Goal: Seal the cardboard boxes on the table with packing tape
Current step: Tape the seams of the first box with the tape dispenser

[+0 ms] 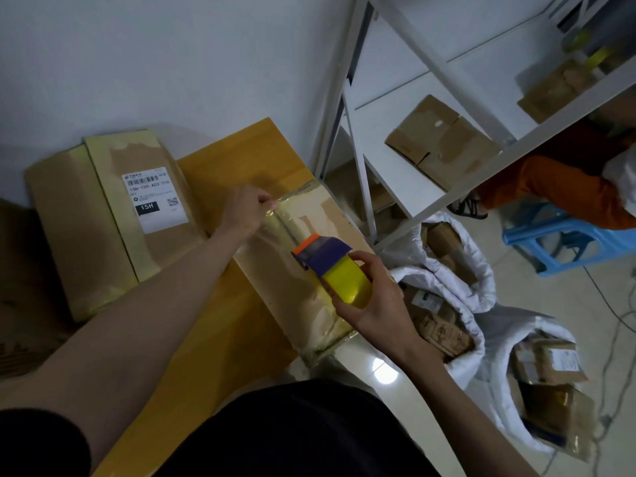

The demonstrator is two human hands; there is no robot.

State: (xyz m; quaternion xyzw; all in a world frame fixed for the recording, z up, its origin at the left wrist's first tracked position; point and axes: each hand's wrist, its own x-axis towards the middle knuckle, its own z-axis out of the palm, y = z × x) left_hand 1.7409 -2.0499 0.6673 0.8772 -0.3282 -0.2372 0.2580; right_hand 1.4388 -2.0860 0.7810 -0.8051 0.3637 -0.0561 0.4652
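Observation:
A long cardboard box (pixel 309 287) lies on the wooden table (pixel 213 325), its right end reaching the table's edge. My left hand (pixel 246 210) pinches the free end of a clear tape strip (pixel 272 222) at the box's far end. My right hand (pixel 371 297) grips a tape dispenser (pixel 330 266) with a yellow roll, a purple body and an orange blade guard, held over the box's middle. The strip stretches between both hands above the centre seam. A second, larger box (pixel 103 218) with a white shipping label sits to the left, taped along its seam.
A white metal shelf rack (pixel 406 180) with cardboard boxes stands to the right. White sacks (pixel 461 304) full of parcels sit on the tiled floor below it. A blue plastic stool (pixel 557 235) and a person in orange trousers (pixel 557 187) are at far right.

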